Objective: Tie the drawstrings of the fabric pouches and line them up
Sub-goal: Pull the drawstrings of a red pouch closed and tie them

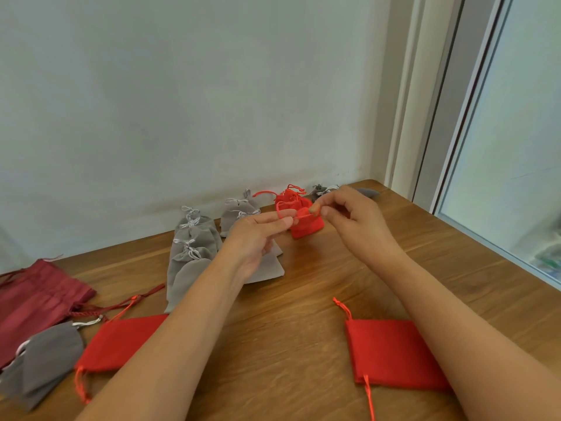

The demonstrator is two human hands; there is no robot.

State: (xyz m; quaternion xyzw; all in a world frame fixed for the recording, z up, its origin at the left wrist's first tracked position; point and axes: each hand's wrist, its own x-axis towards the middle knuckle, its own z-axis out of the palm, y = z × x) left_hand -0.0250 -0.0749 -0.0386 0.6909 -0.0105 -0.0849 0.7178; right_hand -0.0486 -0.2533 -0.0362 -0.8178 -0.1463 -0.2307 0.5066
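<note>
Pale wall backs a wooden table, with a window along the right side. Both forearms come in from the bottom edge, where they are cut off.

The left hand pinches a loop of red drawstring between thumb and forefinger, its other fingers curled under. The right hand pinches the cord's other end at its fingertips. Any knot between them is too small to make out.

The red pouch sits on the cord between the two hands, over the table's far middle. Its top is hidden by fingers, and whether its base touches the wood cannot be told.

Just behind it, a red heap of pouches lies by the wall, partly covered. Dark pouches peek out beyond the right hand, mostly hidden. Grey pouches overlap in a column left of the left hand, and a second grey stack is partly behind that wrist.

Near the front, the right flat pouch lies half under the right forearm and the left flat pouch runs under the left one. A maroon bag and a dark grey pouch are cropped at the left edge.
</note>
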